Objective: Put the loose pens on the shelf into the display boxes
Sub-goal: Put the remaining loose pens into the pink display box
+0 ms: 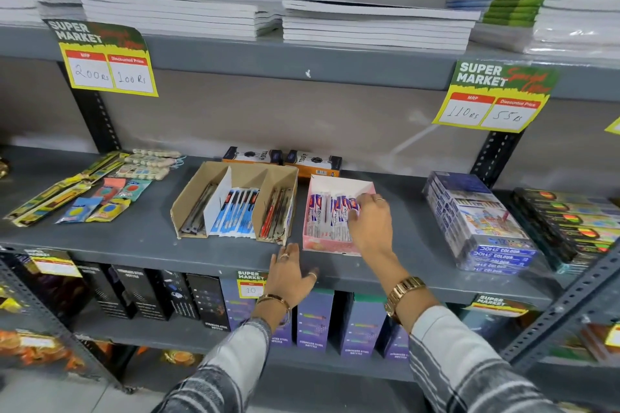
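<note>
A pink-and-white display box [339, 183] on the grey shelf [141, 245] holds packaged pens [330, 211] with purple and white wrappers. My right hand [370, 221] reaches into this box, fingers resting on the pens at its right side; whether it grips one I cannot tell. A brown cardboard display box [188, 194] to the left has three compartments, with dark pens, blue-packaged pens [235, 211] and red pens. My left hand [292, 275] rests flat on the shelf's front edge, fingers spread, holding nothing.
Two orange-and-black boxes [283, 159] stand behind the display boxes. Colour pencil packs [479, 221] lie stacked at the right, erasers and pencil packets [84, 191] at the left. Notebooks fill the upper shelf. Price tags hang from the shelf edges. Bottle boxes stand on the shelf below.
</note>
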